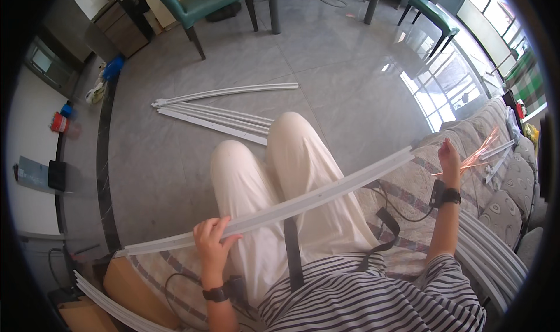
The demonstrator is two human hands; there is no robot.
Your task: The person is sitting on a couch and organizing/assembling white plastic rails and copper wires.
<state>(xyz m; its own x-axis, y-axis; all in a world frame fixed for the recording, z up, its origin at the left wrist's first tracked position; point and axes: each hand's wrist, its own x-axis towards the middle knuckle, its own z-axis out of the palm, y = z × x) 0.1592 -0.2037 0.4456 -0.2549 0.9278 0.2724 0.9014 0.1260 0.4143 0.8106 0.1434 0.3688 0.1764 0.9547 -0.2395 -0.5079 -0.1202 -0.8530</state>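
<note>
A long white grooved strip [315, 201] lies slantwise across my lap, from the lower left up to the right. My left hand [214, 244] is closed over it near its left part, with the thumb on the near side. To the right, beyond the strip's far end, my right hand [448, 157] is raised with its fingers pinched together. Whether something small is in that pinch I cannot make out. Just behind it, a bundle of thin copper-coloured rods [481, 152] rests on the sofa [429, 148].
Several white strips [216, 115] lie fanned out on the grey tiled floor [245, 63]. More strips [487, 256] are stacked by my right elbow, and others [111, 303] at lower left beside a cardboard box [137, 288]. Green chairs [216, 2] stand at the back.
</note>
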